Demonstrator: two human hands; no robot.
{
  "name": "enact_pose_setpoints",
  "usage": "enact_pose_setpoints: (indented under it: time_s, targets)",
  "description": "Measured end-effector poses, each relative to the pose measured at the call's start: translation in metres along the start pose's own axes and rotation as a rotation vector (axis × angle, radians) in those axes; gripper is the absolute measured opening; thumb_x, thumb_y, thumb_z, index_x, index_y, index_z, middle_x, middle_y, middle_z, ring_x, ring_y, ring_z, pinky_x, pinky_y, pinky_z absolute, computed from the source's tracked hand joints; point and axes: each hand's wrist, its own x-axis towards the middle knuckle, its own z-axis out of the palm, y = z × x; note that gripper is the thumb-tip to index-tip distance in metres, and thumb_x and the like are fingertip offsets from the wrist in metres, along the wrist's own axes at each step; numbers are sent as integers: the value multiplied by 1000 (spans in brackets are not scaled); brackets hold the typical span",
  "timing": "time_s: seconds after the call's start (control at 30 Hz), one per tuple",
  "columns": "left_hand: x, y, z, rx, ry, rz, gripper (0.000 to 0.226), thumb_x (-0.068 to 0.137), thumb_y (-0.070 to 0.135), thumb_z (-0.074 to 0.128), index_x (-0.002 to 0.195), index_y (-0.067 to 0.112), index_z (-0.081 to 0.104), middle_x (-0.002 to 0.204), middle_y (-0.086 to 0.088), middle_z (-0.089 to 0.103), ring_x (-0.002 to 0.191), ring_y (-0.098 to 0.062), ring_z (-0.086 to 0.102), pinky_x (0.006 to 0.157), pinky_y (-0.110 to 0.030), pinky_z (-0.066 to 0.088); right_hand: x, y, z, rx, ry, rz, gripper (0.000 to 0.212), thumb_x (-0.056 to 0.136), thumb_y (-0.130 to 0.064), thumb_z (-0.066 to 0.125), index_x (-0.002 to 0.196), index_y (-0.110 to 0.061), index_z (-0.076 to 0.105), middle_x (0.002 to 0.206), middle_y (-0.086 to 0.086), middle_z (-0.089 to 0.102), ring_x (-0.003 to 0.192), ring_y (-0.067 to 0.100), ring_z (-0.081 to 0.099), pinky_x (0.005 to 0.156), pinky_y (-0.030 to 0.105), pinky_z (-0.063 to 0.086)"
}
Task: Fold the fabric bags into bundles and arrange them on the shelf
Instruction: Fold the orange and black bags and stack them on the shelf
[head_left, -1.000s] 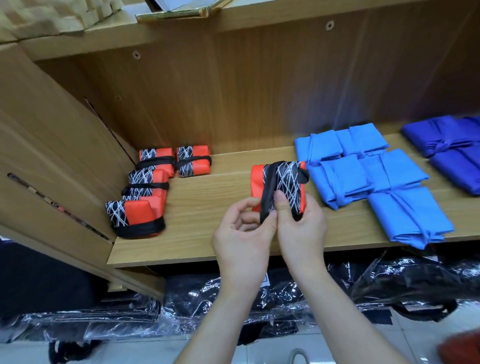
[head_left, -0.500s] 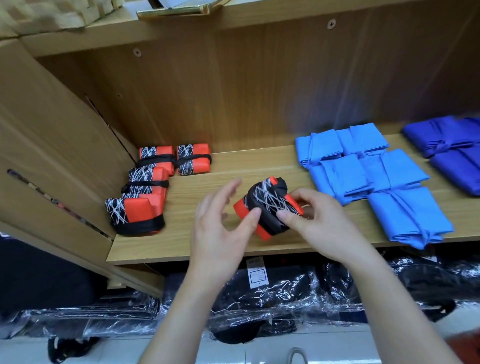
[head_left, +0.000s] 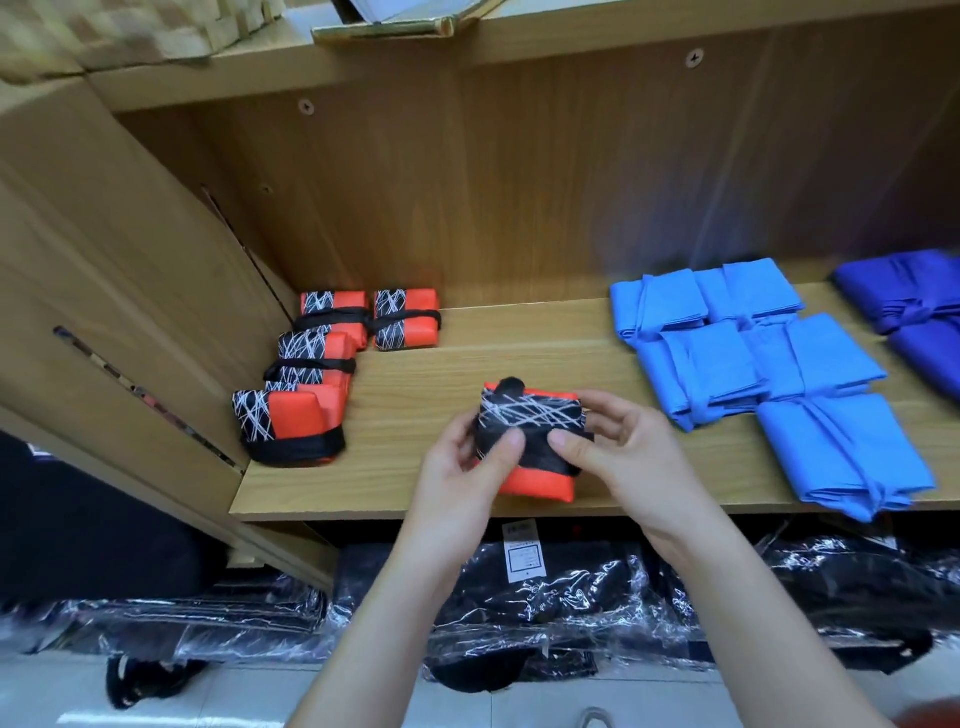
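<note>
1. The orange bundle (head_left: 540, 480) with a black, white-streaked band round it sits between both hands over the front part of the shelf board (head_left: 441, 410), near its front edge. Whether its underside touches the wood cannot be told.
2. The left hand (head_left: 460, 470) pinches the bundle's left end, with the thumb lying on the black band and the fingers curled behind it.
3. The right hand (head_left: 621, 452) pinches the right end the same way: thumb flat on the band, fingers curled round the far side. The two thumb tips are close together but apart.
4. Both forearms rise from the bottom of the view and are bare.
5. Four finished orange bundles (head_left: 311, 358) lie at the shelf's left end against the side panel (head_left: 104, 270), three in a line front to back and one beside the rearmost.
6. To the right of the hands lie light blue bundles (head_left: 727, 364), overlapping in rows; further right, dark blue bundles (head_left: 914, 312) reach the edge of the view.
7. A wooden back panel (head_left: 519, 182) with visible screw heads closes the shelf behind.
8. Below the shelf, black goods in clear plastic wrap (head_left: 545, 613) are stacked, one with a white label (head_left: 524, 553).
9. The floor (head_left: 260, 696) is pale.
</note>
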Motion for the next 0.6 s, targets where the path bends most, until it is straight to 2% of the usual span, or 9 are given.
enact_pose_setpoints:
  time_s: [0.07,0.13,0.17,0.23,0.3,0.4,0.47,0.53,0.6]
  targets:
    - [2,-2,-14,72,-14,-37,51,85,10,72,128,27,50,105,2,74,101,-14,69,92,-30,53,6,3,1,-55,-49,48,35,82,-1,73,111,-17,63,93,10,72,81,11,68,74,23,50]
    - [7,-3,-27,158,4,-42,63,82,9,76,133,30,45,103,1,75,99,-16,70,91,-35,53,13,5,8,-138,-135,84,29,85,-6,71,108,-22,63,95,13,73,83,15,67,81,28,49]
    - [10,-4,-33,185,32,-28,62,81,8,76,133,28,48,104,0,75,99,-16,70,91,-35,53,17,6,13,-168,-179,104,26,87,-10,70,107,-25,62,98,11,73,86,15,67,83,29,48]
    - [17,-5,-44,158,88,6,49,82,3,73,125,21,56,104,-3,74,97,-16,70,90,-31,54,27,8,24,-189,-253,150,27,90,-19,67,112,-30,58,101,1,72,87,10,65,76,25,50]
    - [24,-7,-52,77,134,-7,39,85,0,69,115,22,56,102,-5,74,91,-12,70,83,-23,54,36,8,34,-204,-318,181,40,88,-22,70,123,-34,52,101,-5,71,84,7,64,68,25,50]
    - [35,-14,-59,-52,237,-24,48,87,3,68,122,26,46,104,-5,72,90,-9,70,80,-19,54,50,15,49,-240,-366,153,63,83,-13,76,132,-35,43,101,9,70,78,17,60,64,32,50]
    - [40,-20,-61,-101,273,-64,56,88,6,68,131,27,40,106,-6,71,90,-11,69,81,-24,55,59,18,58,-206,-321,156,61,82,-6,74,131,-29,45,93,13,66,76,19,59,65,31,51]
    - [42,-27,-64,-6,267,-114,59,87,16,72,133,29,36,93,-1,70,80,-13,67,76,-33,58,72,19,61,-162,-252,151,52,82,-1,73,127,-19,54,90,9,66,75,16,61,68,24,52]
    - [40,-33,-72,355,299,-39,64,80,31,78,130,28,39,77,7,66,74,-14,65,79,-39,56,89,18,58,-184,-248,147,48,80,1,74,123,-13,61,93,8,70,79,15,65,78,24,53]
